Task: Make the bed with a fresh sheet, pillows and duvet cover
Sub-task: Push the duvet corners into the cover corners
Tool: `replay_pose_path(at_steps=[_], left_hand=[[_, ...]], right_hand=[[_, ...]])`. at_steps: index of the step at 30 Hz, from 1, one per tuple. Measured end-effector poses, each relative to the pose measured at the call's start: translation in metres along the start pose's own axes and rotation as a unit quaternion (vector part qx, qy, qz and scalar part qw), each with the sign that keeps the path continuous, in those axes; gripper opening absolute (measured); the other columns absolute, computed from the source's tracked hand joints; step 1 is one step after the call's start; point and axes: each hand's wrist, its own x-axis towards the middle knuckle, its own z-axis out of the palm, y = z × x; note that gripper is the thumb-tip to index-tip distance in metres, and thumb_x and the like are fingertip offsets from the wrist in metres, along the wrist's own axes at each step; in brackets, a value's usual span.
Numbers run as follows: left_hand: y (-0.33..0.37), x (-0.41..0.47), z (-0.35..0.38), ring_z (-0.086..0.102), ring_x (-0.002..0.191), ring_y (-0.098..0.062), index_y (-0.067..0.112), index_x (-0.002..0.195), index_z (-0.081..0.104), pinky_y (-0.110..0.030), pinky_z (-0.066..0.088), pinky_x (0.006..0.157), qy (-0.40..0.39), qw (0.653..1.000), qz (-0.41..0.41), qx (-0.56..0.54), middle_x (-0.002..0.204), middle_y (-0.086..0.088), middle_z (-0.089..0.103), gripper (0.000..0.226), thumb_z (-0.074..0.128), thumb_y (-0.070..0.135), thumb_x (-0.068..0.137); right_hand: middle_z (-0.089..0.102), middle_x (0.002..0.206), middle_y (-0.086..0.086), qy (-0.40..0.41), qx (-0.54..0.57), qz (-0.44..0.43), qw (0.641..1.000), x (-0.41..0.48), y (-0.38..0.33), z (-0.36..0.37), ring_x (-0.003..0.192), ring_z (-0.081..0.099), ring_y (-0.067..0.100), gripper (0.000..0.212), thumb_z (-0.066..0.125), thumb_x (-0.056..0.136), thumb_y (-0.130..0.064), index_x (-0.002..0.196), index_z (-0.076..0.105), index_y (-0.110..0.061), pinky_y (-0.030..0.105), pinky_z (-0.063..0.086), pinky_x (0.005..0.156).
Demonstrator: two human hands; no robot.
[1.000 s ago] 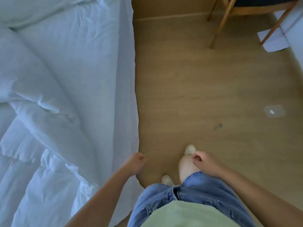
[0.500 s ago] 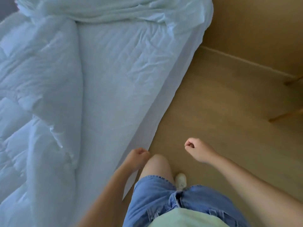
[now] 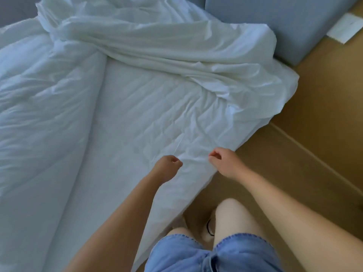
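Standing on the wooden floor (image 3: 290, 173) to the right of the sheet (image 3: 141, 122), I have my denim shorts (image 3: 196, 254) and a bare knee (image 3: 233, 211) nearest to me. My left hand (image 3: 167, 166) hovers over the sheet's near edge, curled into a fist with nothing in it. My right hand (image 3: 224, 161) is just beside it, where the sheet drops off the side. Its thumb and fingers are curled as well, and it is empty as far as I can tell.

The sheet lies spread but creased, and on this side it hangs loose rather than tucked. Along the sheet's left side the duvet (image 3: 39, 99) is heaped in a long puffy roll. At the sheet's far end a loose white cloth (image 3: 157, 42) lies bunched and spills over the far right corner. I can't tell whether that is the duvet cover. Past that corner stands a grey padded block (image 3: 279, 22), with a paper (image 3: 345, 28) on the floor behind it.

I judge I'm at the sheet step, with this side not yet smoothed or tucked. Next I should uncurl my fingers, catch the hanging edge, draw it taut toward me and push it under. After that comes sorting out the bunched cloth.
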Motion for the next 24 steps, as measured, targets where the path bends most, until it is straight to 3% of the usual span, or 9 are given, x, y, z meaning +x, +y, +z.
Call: replay_pose_path(at_steps=[5, 9, 13, 17, 19, 21, 24], left_hand=[[0.118, 0.114, 0.0, 0.061, 0.098, -0.025, 0.011, 0.103, 0.064, -0.034, 0.048, 0.084, 0.021, 1.0, 0.021, 0.0, 0.102, -0.006, 0.064, 0.02, 0.053, 0.025, 0.092], [0.202, 0.222, 0.016, 0.059, 0.087, -0.022, 0.013, 0.095, 0.064, -0.027, 0.046, 0.07, 0.062, 0.998, 0.003, -0.024, 0.093, -0.005, 0.062, 0.015, 0.053, 0.023, 0.091], [0.26, 0.31, 0.041, 0.061, 0.102, -0.027, 0.01, 0.105, 0.064, -0.038, 0.049, 0.091, 0.08, 0.991, -0.038, -0.098, 0.108, -0.009, 0.066, 0.021, 0.052, 0.018, 0.09], [0.285, 0.367, 0.044, 0.062, 0.093, -0.021, 0.014, 0.117, 0.059, -0.031, 0.049, 0.076, 0.19, 0.962, -0.071, -0.18, 0.105, -0.003, 0.065, 0.031, 0.046, 0.018, 0.089], [0.291, 0.386, 0.045, 0.061, 0.087, -0.016, 0.015, 0.118, 0.058, -0.027, 0.047, 0.069, 0.214, 0.951, -0.075, -0.208, 0.099, 0.001, 0.065, 0.03, 0.045, 0.021, 0.091], [0.297, 0.398, 0.045, 0.062, 0.084, -0.015, 0.015, 0.114, 0.059, -0.026, 0.047, 0.067, 0.228, 0.943, -0.083, -0.23, 0.092, 0.004, 0.064, 0.027, 0.043, 0.025, 0.094], [0.306, 0.41, 0.04, 0.061, 0.097, -0.021, 0.014, 0.113, 0.059, -0.035, 0.049, 0.086, 0.221, 0.932, -0.109, -0.266, 0.103, -0.001, 0.066, 0.031, 0.044, 0.034, 0.095]], right_hand=[[0.058, 0.087, 0.0, 0.015, -0.015, -0.029, 0.999, 0.139, 0.0, -0.107, 0.082, 0.054, 0.018, 0.02, 0.05, 0.094, -0.026, 0.091, 0.059, -0.009, 0.024, 0.041, 0.065], [0.053, 0.104, 0.002, 0.055, -0.056, -0.062, 0.995, 0.277, 0.014, -0.181, 0.098, 0.053, 0.021, 0.017, 0.053, 0.092, -0.022, 0.1, 0.061, -0.009, 0.027, 0.039, 0.08], [0.046, 0.129, 0.013, 0.071, -0.144, -0.06, 0.985, 0.389, 0.032, -0.223, 0.12, 0.04, 0.029, 0.034, 0.055, 0.09, -0.023, 0.119, 0.056, -0.007, 0.031, 0.033, 0.096], [0.034, 0.141, 0.011, 0.109, -0.249, -0.072, 0.96, 0.467, 0.041, -0.235, 0.133, 0.025, 0.03, 0.058, 0.063, 0.082, -0.043, 0.13, 0.046, -0.014, 0.04, 0.023, 0.106], [0.041, 0.136, 0.013, 0.087, -0.295, -0.051, 0.95, 0.489, 0.043, -0.233, 0.128, 0.033, 0.031, 0.052, 0.061, 0.086, -0.043, 0.127, 0.048, -0.014, 0.041, 0.027, 0.102], [0.055, 0.121, 0.013, 0.044, -0.363, -0.069, 0.928, 0.494, 0.04, -0.225, 0.115, 0.046, 0.031, 0.028, 0.048, 0.095, -0.032, 0.114, 0.055, -0.012, 0.038, 0.032, 0.092], [0.061, 0.108, 0.011, 0.014, -0.368, -0.167, 0.915, 0.48, 0.036, -0.21, 0.103, 0.053, 0.032, 0.021, 0.042, 0.098, -0.024, 0.101, 0.057, -0.01, 0.036, 0.031, 0.077]])
